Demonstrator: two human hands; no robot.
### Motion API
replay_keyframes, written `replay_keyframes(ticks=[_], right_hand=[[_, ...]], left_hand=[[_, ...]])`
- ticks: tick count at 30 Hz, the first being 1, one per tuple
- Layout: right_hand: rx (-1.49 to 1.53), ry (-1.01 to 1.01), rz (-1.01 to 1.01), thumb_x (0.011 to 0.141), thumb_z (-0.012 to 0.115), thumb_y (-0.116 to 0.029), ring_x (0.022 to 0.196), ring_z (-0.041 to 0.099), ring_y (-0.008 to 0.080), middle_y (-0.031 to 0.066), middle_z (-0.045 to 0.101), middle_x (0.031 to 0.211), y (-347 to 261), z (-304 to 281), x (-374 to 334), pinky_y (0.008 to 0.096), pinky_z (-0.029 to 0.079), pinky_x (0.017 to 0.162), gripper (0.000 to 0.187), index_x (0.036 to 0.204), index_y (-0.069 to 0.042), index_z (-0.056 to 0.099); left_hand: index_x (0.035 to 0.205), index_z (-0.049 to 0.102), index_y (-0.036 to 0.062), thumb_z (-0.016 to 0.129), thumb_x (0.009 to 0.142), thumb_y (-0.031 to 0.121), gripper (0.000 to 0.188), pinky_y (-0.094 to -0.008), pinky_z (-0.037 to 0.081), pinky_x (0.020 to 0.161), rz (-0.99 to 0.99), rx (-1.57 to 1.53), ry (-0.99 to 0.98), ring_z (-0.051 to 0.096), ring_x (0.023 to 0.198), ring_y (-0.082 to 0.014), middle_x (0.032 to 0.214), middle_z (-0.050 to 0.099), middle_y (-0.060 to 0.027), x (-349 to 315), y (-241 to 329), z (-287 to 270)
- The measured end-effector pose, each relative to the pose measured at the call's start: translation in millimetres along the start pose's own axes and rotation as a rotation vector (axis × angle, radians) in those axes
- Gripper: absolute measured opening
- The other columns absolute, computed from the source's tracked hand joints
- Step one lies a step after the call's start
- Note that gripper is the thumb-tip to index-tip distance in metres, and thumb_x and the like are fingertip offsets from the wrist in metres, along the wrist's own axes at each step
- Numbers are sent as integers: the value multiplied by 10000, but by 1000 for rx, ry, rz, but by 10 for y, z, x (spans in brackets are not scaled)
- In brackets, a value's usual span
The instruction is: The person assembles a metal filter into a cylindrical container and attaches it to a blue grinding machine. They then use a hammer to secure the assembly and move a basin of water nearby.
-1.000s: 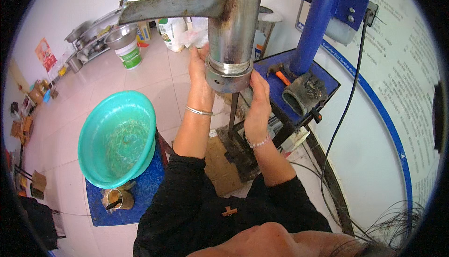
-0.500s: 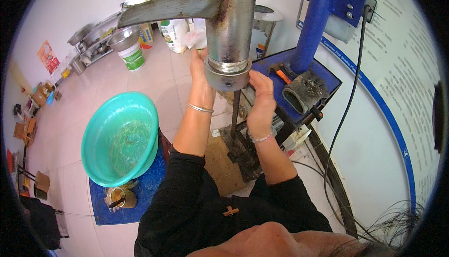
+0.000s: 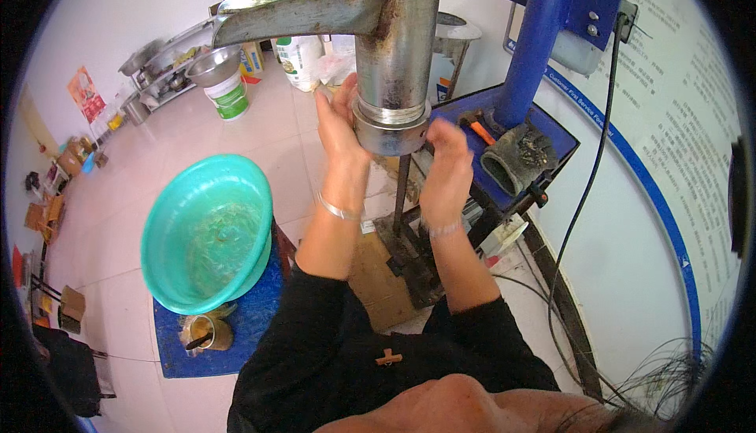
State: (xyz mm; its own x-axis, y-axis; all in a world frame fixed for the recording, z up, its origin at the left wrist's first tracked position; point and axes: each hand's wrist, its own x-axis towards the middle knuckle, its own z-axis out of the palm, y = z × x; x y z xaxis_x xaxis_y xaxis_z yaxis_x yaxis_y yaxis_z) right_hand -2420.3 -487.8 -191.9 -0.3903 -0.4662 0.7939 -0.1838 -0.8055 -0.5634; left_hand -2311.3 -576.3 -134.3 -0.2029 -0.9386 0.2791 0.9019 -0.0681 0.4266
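Observation:
A steel cylinder (image 3: 394,47) hangs upright in front of me, with a curved metal chute (image 3: 303,20) jutting left from its side. Round its lower end sits a metal collar (image 3: 391,135); a band of thread shows just above it. My left hand (image 3: 340,124) is cupped against the collar's left side, its fingers partly hidden behind the metal. On the other side my right hand (image 3: 447,167), slightly blurred, bends its fingers in at the collar's edge; its fingertips are hard to see. Below the collar a thin metal rod (image 3: 402,189) stands upright.
At left a green basin (image 3: 206,232) rests over a blue surface (image 3: 177,346), beside a small cup (image 3: 211,332). To the right, a blue stand (image 3: 524,63) carries a dirty glove (image 3: 520,157) and an orange-handled tool (image 3: 479,130). A black cable (image 3: 587,173) hangs along the wall.
My left hand has turned, showing more palm, and its fingers have shifted on the collar. My right hand has moved slightly down and right. The whole view has shifted a little.

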Motion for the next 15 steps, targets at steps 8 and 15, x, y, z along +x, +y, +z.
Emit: replay_keyframes(ticks=[8,15], right_hand=[[-312,-20,-23,955,335,-210,1051,491,227,127,505,1146,-3,224,156,321,369,954,392,1199,69,463],[381,190,306,966,314,-332,1086,482,248,169,529,1137,139,164,352,362,374,942,481,1205,65,444]], left_hand=[[1265,402,-66,232,978,397,571,-383,345,975,457,521,-78,436,1150,-273,1224,464,-190,49,-36,-125],[1281,369,-79,211,971,322,531,-378,297,1025,630,698,-9,398,1209,-299,1311,409,-211,-195,-198,87]])
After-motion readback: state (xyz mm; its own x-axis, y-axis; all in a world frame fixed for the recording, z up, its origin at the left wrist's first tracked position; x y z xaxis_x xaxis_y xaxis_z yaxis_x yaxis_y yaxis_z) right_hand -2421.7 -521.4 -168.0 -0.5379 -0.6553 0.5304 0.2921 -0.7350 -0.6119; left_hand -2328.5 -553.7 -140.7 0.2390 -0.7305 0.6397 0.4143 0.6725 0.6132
